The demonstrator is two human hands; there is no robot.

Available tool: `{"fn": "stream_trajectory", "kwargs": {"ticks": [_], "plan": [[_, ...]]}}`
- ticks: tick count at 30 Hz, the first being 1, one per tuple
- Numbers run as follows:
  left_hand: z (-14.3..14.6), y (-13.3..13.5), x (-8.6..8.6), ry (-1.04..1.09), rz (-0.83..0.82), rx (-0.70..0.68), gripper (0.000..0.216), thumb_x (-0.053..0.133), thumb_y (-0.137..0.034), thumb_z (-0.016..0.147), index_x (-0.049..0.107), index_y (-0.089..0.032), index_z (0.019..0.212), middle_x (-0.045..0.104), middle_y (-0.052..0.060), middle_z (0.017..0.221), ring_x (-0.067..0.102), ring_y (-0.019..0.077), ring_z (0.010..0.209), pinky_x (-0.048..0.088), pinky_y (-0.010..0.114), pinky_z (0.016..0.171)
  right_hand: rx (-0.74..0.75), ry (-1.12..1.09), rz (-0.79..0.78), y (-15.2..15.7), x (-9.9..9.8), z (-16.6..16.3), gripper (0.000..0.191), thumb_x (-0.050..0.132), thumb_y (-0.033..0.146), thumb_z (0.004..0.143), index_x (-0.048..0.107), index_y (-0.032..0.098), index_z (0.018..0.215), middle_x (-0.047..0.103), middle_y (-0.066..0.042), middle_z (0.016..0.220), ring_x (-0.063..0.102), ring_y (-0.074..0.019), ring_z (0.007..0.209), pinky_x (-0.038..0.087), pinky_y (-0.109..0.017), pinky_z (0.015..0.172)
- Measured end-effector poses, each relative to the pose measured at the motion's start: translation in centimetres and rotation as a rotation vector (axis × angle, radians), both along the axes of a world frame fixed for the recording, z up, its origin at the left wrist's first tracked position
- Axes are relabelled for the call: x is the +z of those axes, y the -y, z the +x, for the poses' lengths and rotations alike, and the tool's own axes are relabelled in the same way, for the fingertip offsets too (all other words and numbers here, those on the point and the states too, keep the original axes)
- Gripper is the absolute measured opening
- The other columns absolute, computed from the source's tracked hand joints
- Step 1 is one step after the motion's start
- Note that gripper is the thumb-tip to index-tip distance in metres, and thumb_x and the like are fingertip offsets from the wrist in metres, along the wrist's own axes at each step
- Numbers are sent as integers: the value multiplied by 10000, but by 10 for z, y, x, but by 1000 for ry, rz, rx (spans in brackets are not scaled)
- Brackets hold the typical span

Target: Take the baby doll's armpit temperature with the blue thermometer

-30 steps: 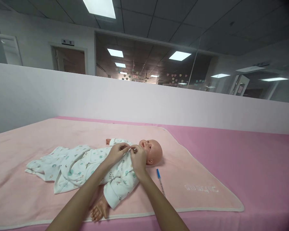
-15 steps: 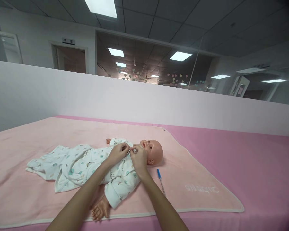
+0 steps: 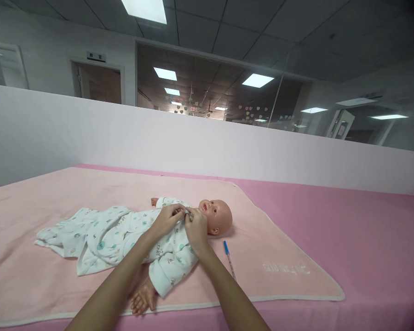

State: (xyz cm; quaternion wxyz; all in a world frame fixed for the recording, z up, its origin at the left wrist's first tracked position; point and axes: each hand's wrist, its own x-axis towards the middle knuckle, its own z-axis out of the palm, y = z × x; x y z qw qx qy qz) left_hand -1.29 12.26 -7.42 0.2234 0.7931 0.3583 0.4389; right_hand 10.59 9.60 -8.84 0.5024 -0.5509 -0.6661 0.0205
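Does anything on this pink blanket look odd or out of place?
Yes: the blue-capped pen lies loose on the blanket near the head of the doll, a stray writing tool among baby things. The lower part of the outfit is also rumpled and spread unevenly. I see nothing spilled or damaged.

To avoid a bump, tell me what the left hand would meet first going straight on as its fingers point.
Most likely the right hand: its fingertips lie just beyond those of the left hand, over the printed outfit. Whether cloth lies between them is unclear.
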Motion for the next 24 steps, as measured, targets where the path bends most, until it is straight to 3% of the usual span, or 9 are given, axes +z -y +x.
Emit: {"fn": "stream_trajectory", "kwargs": {"ticks": [4,10,24], "plan": [[2,2,-4,-112,80,108,244,471,-183,677,611,-167,876,605,18,715,531,156,663,397,261,622,-26,52,-22,1,-1,1,293,375,85,775,637,163,883,615,-63,848,550,-157,800,400,-253,735],[5,4,-4,-127,189,196,214,418,-223,768,617,-165,820,623,48,786,539,164,714,396,288,687,-60,112,-33,0,-2,1,272,362,132,813,630,161,850,594,-67,821,530,-159,767,386,-256,702],[8,0,-8,-200,178,267,230,328,-274,833,538,-181,813,595,49,800,538,183,755,398,291,672,-71,35,-64,2,1,-3,211,405,137,744,614,152,761,582,-76,800,521,-176,783,382,-271,723]]}}
